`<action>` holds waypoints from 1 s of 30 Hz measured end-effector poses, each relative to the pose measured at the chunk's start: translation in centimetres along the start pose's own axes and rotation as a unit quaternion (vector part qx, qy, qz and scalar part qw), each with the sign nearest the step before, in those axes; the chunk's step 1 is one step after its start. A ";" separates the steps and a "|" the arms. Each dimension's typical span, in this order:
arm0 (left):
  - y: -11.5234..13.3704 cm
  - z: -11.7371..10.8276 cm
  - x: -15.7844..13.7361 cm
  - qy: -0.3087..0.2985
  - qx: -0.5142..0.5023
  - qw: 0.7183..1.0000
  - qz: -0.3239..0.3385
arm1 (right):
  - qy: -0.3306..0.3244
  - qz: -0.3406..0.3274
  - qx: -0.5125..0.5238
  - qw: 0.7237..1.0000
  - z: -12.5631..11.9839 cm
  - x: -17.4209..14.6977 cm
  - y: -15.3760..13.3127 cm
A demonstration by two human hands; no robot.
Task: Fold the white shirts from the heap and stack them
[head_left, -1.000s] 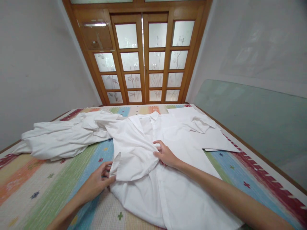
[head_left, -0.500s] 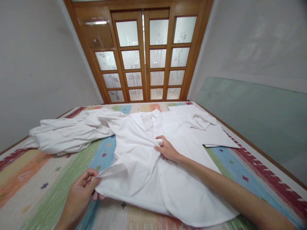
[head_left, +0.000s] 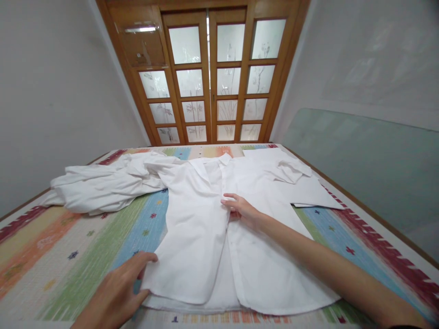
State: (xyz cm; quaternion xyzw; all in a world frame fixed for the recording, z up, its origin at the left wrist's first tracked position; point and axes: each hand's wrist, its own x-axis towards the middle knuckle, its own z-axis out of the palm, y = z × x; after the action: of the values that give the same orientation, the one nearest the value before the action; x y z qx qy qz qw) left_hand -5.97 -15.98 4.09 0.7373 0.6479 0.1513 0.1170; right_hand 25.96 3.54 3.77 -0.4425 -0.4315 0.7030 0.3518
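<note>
A white button-front shirt (head_left: 192,237) lies spread on the patterned cover, collar at the far end and hem toward me. Its front edges are parted near the hem. My right hand (head_left: 242,211) is closed on the front edge at mid-length, thumb and forefinger at the cloth. At the lower left corner of the hem, my left hand (head_left: 125,283) has thumb and fingers spread apart, with the tips at the shirt's edge. A short sleeve (head_left: 290,172) lies crumpled on the right.
More rumpled white cloth (head_left: 103,187) lies at the left. A flat white piece with straight edges (head_left: 313,194) is at the right, beside the shirt. The striped cover (head_left: 103,256) spans the surface. Walls flank it, a pale green panel (head_left: 363,169) stands right, and wooden glazed doors (head_left: 211,109) are behind.
My left hand has let go of the raised hem corner and its fingers have opened. The left front panel now lies flatter, with fewer folds. My right hand stays at the front edge.
</note>
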 end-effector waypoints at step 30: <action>5.9 -3.0 10.3 -0.253 -0.011 0.962 0.104 | -0.124 -0.202 -0.576 0.782 -1.1 -1.9 -3.1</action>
State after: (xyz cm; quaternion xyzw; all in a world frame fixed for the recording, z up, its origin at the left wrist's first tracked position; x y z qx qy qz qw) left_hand -0.51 -6.58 9.80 0.8135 0.5152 -0.0213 0.2689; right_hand 28.02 3.34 6.98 -0.3745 -0.8755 0.2853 0.1089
